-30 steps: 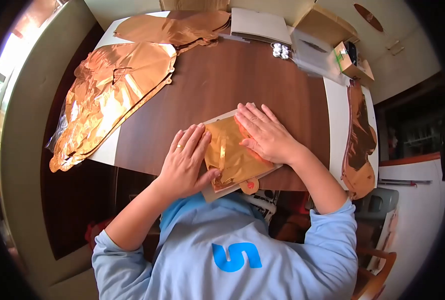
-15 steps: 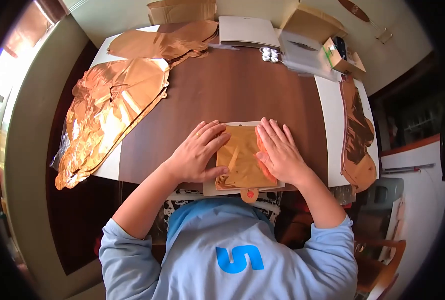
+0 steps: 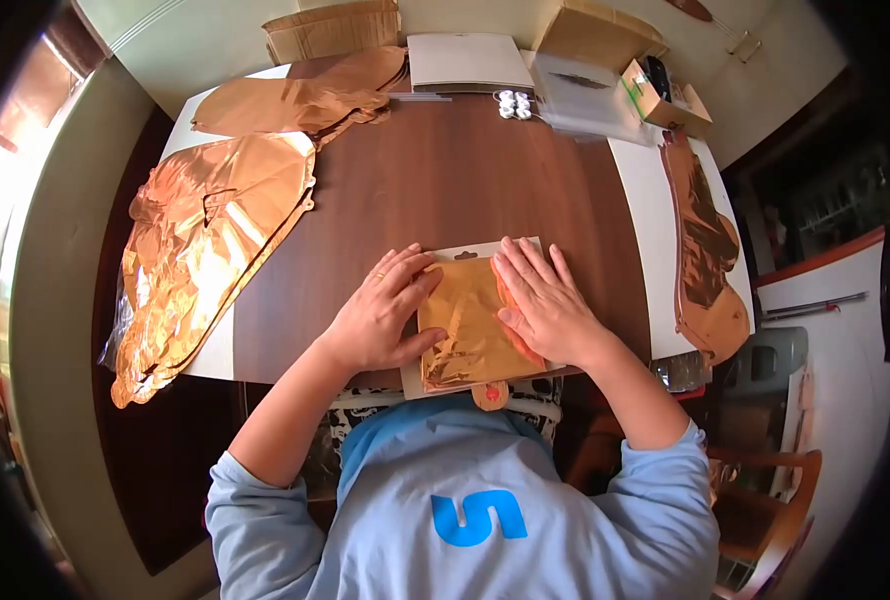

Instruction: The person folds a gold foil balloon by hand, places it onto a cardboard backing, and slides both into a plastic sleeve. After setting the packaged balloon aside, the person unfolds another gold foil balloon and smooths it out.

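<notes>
Hands (image 3: 550,315) (loosely flat) on gold foil (image 3: 470,325)

Pretty decent daylight tbh, coming from a blown-out window (image 3: 0,165) on the left, with harsh glare on the copper foil (image 3: 205,240), softer shine on the gold packet (image 3: 470,320), a murky right side, and fisheye warping into black corners.
</notes>
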`<state>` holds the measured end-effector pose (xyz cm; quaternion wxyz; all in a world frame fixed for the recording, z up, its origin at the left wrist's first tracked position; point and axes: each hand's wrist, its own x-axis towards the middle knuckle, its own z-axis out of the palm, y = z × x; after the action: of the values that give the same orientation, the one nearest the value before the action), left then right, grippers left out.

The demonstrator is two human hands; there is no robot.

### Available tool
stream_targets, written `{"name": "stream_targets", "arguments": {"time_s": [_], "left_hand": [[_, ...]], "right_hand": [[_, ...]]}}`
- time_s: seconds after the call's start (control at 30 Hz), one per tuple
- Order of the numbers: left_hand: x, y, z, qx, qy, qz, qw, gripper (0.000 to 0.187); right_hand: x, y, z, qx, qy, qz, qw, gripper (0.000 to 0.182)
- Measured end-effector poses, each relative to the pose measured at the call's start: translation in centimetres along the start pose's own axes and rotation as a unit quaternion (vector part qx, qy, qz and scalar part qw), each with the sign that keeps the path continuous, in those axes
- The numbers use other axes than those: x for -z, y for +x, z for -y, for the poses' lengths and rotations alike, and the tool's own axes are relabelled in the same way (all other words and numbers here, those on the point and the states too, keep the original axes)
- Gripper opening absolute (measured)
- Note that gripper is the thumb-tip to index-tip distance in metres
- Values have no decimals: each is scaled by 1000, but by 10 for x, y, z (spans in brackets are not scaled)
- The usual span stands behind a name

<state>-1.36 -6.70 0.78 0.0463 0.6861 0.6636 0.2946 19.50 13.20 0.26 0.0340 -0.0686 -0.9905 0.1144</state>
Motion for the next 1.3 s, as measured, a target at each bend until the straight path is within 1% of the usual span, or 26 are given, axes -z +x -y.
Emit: {"name": "stream_targets", "arguments": {"time_s": [0.2,0.43,0.63,0.83,0.93,1.03,1.17,1.2,1.3], "left_hand": [[8,-6,-11,-13,18,-2,1000,64],[7,-10,-12,3,6,-5,1000,61],[6,-10,-10,0,3,-3,1000,61],[6,-11,-11,-3,15,-3,1000,66],[14,-16,-30,-28,46,13,998,69],[11,-22,-45,-57,39,55,996,72],[3,-26,-49,-82,63,37,994,62],[6,-23,-52,-91,64,25,993,57],[6,-24,-54,-104,86,42,990,56]], "right_hand": [[5,0,0,-2,4,26,1000,68],[4,-1,-1,-1,-6,31,999,68],[1,-1,-2,4,-11,26,1000,68],[3,-2,-1,0,-2,21,1000,68],[2,-2,-1,0,-4,18,1000,68],[0,-2,-2,2,-11,16,1000,69],[1,-1,-1,-2,-9,22,1000,69],[1,-1,-1,-2,-9,22,1000,69],[1,-1,-1,-6,-7,28,1000,69]]}}
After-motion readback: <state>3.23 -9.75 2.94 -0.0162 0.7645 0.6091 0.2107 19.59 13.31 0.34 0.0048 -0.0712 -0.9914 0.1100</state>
